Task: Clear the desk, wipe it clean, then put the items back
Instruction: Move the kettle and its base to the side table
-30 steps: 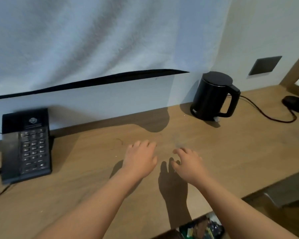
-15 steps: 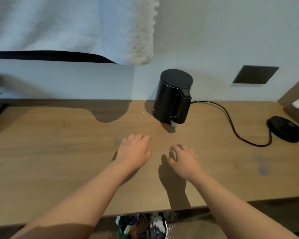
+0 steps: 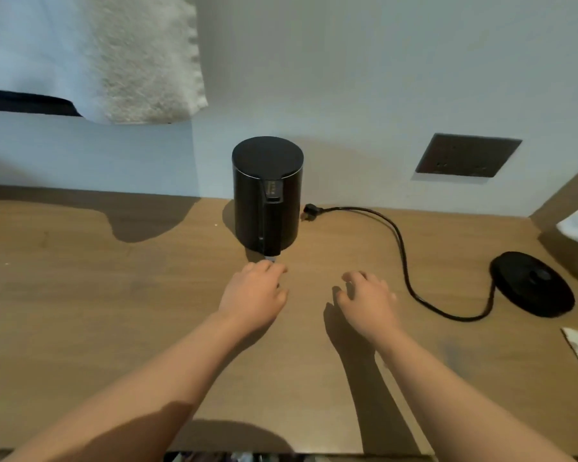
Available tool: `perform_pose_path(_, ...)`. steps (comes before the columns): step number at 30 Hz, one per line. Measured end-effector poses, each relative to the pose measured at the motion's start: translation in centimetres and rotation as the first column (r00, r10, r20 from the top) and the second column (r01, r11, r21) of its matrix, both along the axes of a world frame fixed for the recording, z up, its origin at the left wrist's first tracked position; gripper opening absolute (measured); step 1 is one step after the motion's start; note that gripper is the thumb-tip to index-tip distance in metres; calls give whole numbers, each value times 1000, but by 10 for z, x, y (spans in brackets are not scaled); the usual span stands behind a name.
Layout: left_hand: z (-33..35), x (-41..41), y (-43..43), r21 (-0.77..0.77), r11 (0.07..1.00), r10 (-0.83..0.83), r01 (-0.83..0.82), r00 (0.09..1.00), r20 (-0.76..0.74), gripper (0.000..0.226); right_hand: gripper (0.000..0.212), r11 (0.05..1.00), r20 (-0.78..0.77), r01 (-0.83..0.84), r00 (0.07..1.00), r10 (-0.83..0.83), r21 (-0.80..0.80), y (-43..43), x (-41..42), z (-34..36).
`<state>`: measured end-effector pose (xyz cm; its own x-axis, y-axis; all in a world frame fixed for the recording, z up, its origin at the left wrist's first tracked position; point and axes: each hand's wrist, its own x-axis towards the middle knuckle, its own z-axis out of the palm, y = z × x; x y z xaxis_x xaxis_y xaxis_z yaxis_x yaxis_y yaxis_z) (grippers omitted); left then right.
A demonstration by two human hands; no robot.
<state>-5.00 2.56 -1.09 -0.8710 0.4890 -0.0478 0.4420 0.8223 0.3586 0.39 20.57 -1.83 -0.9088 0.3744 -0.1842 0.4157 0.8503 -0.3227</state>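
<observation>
Head view: a wooden desk (image 3: 80, 311) runs to a pale wall. A white towel (image 3: 141, 58) hangs above the desk's far left. The black electric kettle (image 3: 267, 195) stands upright at the far edge, off its round base (image 3: 531, 283), which lies near the right edge, with its cord (image 3: 404, 261) curving to an unplugged plug (image 3: 309, 211). The left hand (image 3: 252, 300), palm down, fingers loosely curled and empty, hovers just before the kettle; the right hand (image 3: 369, 303) beside it is likewise half-open, holding nothing.

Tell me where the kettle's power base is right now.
In the head view, the round black power base lies on the desk at the far right, apart from the kettle, with its cord looping back toward the wall.
</observation>
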Motion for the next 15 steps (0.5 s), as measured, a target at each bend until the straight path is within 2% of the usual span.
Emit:
perform_pose_path(3, -7, 6, 27, 6, 998, 58, -59, 998, 29, 44, 41, 1000, 37, 23, 999, -23, -5, 40, -4, -4)
perform_pose_path(8, -9, 10, 65, 22, 994, 107, -108, 994, 34, 44, 49, 989, 142, 114, 982, -127, 96, 93, -7, -6)
perform_pose_path(12, -9, 11, 76, 15, 991, 135, -136, 990, 51, 45, 25, 988, 189, 116, 973, -135, 104, 115, -10, -18)
perform_pose_path(15, -9, 10, 77, 29, 985, 170, -172, 984, 58, 44, 20, 999, 222, 25, 975, -32, 38, 117, -12, -19)
